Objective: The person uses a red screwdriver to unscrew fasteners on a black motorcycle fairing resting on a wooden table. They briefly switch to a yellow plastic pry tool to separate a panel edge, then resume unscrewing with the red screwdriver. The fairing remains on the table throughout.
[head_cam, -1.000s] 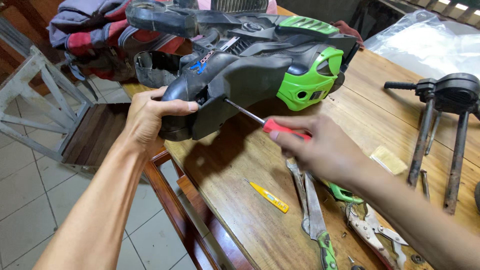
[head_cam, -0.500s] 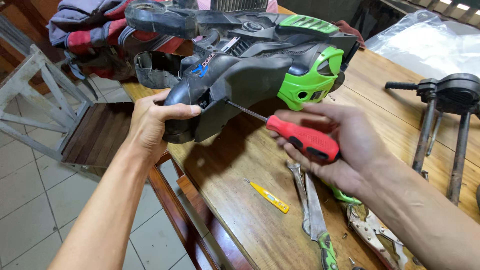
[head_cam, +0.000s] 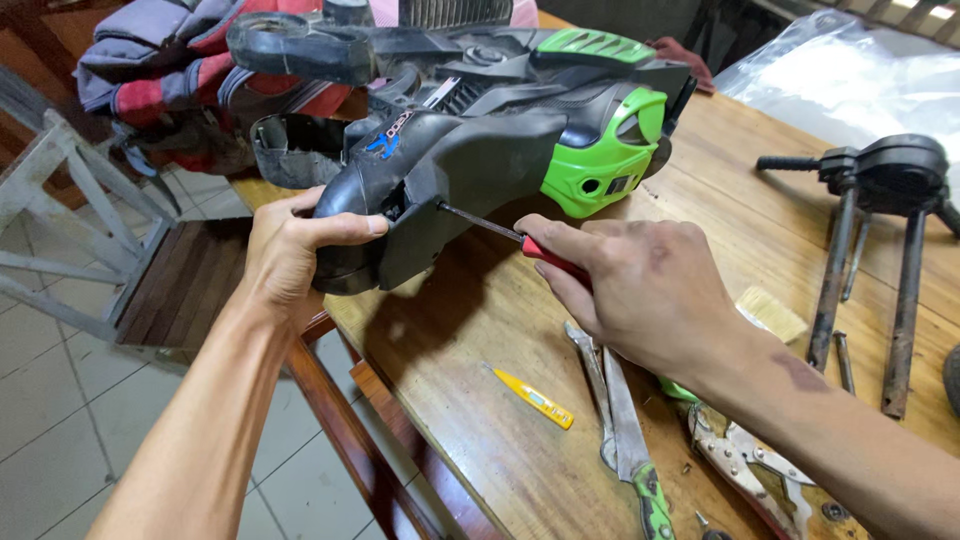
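Starting at the left, a white chair [head_cam: 60, 250] stands on the tiled floor, just beside the table [head_cam: 480, 400] edge. My left hand [head_cam: 290, 250] wraps the black rear end of the housing [head_cam: 470, 150], its grip closed around that end with the thumb laid over the top. The housing, black with a green shell, lies across the table's near corner, partly overhanging. A cloth heap [head_cam: 170, 70] sits behind it.

Right of that hand, the screwdriver [head_cam: 500, 232] shaft runs into a recess in the housing; I cannot see the tip or the screw. My right hand [head_cam: 640, 290] holds the red handle, grip closed tight around it.

To do this well, I judge the shaft should stay in line with the recess, with steady push along it, while the left hand keeps the housing from rolling.

Further right, a yellow tool [head_cam: 532, 397], shears [head_cam: 625, 440] and pliers [head_cam: 745, 465] lie near my wrist. Two rusty shafts [head_cam: 870, 250] rest well apart at the far right.
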